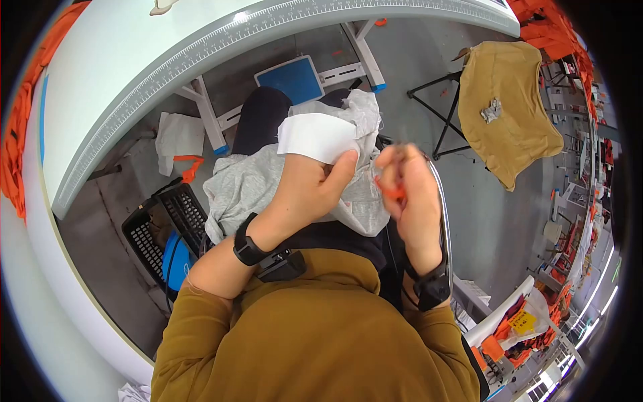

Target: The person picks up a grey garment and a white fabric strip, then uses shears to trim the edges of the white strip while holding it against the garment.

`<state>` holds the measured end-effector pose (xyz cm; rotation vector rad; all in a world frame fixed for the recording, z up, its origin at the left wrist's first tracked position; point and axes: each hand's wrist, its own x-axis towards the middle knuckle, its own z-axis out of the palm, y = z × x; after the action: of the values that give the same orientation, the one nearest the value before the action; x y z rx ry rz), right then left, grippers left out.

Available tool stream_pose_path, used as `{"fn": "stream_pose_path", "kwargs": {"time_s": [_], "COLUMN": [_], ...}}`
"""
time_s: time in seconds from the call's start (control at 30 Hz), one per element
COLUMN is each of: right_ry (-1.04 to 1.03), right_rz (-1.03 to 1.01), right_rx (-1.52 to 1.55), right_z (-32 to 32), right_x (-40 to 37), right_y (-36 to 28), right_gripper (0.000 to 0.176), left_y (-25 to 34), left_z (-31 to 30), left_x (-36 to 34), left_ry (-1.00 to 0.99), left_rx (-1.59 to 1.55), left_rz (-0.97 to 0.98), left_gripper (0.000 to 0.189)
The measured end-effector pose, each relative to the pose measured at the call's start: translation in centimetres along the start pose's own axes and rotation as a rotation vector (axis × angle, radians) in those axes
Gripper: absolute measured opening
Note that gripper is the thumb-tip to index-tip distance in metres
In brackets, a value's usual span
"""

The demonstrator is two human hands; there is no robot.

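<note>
My left hand [311,187] is closed on a white fabric piece [315,132], thumb along its lower right edge and fingers hidden beneath. Joined to or lying against that piece is a light grey knit garment [244,184], which drapes in folds over my lap. To the right of the garment my right hand [416,194] is raised, its fingers curled round a small orange-handled tool [394,190]. Motion blurs this hand, and I cannot tell the tool's exact kind. The two hands are a short way apart.
A white table [127,60] with a ruler edge [221,39] curves ahead and left. Below left stands a black basket [184,208] near a grey cloth [179,137]. A blue pedal plate [291,79] lies under the table. A tan cloth-covered stand [502,87] is at right.
</note>
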<state>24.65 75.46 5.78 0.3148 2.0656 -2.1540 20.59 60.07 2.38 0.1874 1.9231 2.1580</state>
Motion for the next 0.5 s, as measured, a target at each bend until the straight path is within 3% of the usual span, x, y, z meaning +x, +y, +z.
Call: {"fn": "stream_pose_path", "kwargs": {"time_s": [0.13, 0.5], "right_ry": [-0.150, -0.109], "right_rz": [0.075, 0.045], "right_rx": [-0.105, -0.020], "right_z": [0.8, 0.8], "right_x": [-0.9, -0.9], "right_y": [-0.1, 0.3], "right_gripper": [0.041, 0.040], "left_y": [-0.4, 0.6], "left_z": [-0.4, 0.4], "left_x": [-0.2, 0.1], "left_ry": [-0.087, -0.018], "left_rx": [0.107, 0.321], "left_rz": [0.052, 0.324], "left_gripper": [0.013, 0.006]}}
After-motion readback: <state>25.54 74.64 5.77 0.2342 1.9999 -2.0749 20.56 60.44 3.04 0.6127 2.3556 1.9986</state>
